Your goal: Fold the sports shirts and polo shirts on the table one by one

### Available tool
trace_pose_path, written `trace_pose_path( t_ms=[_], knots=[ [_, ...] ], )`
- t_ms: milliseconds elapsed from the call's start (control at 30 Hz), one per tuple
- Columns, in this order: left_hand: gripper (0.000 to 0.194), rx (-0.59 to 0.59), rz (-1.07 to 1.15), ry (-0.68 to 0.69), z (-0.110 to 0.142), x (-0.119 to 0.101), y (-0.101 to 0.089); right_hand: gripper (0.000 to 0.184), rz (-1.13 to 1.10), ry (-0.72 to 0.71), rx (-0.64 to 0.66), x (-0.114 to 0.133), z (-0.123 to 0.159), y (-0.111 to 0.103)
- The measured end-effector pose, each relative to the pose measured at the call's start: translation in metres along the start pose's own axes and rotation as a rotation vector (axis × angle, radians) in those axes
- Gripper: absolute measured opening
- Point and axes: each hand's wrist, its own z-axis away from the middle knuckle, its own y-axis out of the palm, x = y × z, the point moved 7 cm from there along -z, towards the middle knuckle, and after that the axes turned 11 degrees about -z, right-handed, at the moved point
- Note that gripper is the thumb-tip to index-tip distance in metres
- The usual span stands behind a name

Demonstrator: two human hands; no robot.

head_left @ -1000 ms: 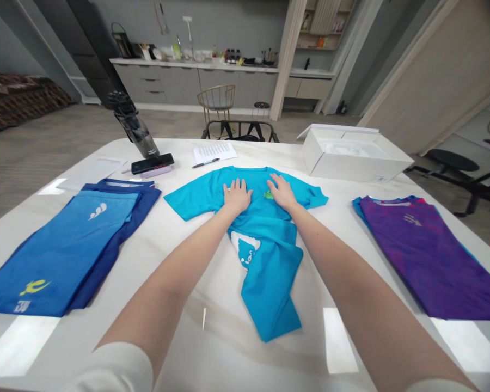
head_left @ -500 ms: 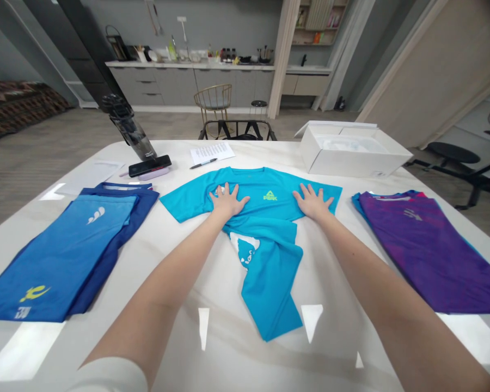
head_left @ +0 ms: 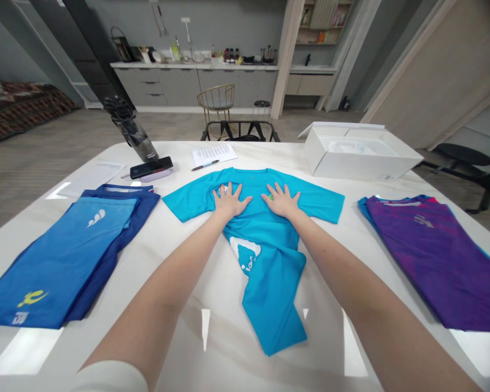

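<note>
A turquoise T-shirt (head_left: 261, 228) lies on the white table, its sleeves spread to both sides and its lower part bunched and twisted toward me. A white print shows on the twisted part. My left hand (head_left: 228, 202) rests flat on the left of the chest, fingers spread, partly covering a small white print. My right hand (head_left: 281, 201) lies flat on the right of the chest with fingers apart, covering most of a green logo. Neither hand grips the cloth.
Folded blue shirts (head_left: 73, 245) lie at the left, and a folded purple shirt (head_left: 436, 256) at the right. Behind are a phone (head_left: 151, 167), a pen (head_left: 204, 165) on a printed sheet (head_left: 222, 154), and an open white box (head_left: 359, 158). A handheld vacuum (head_left: 133, 130) stands at the back left.
My right hand has moved left across the chest from near the right sleeve onto the green logo. The right sleeve and the cloth below look flatter. My left hand has stayed in place.
</note>
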Motion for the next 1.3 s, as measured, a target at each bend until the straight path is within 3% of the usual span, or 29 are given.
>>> trace_pose_path(
  t_ms=[400,633,833,1067,1167,1300],
  knots=[
    [0.087,-0.072,0.027,0.033,-0.033,0.001,0.0,0.081,0.03,0.013,-0.034,0.0,-0.024,0.0],
    [0.079,-0.119,0.026,0.074,-0.025,-0.001,0.0,0.077,0.024,0.023,-0.016,0.002,-0.019,-0.003],
    [0.059,-0.206,0.024,0.284,0.017,-0.018,-0.007,0.073,-0.054,-0.139,-0.039,0.002,0.0,-0.004],
    [0.044,-0.256,0.124,0.579,0.092,-0.05,-0.029,0.042,-0.131,-0.408,-0.254,0.009,0.079,-0.025],
    [0.042,-0.259,0.095,0.714,0.122,-0.068,-0.031,0.041,-0.116,-0.383,-0.237,-0.001,0.11,-0.029],
    [0.041,-0.304,0.008,0.697,0.143,-0.082,-0.026,0.048,-0.069,-0.238,-0.195,-0.027,0.137,-0.027]
  ],
)
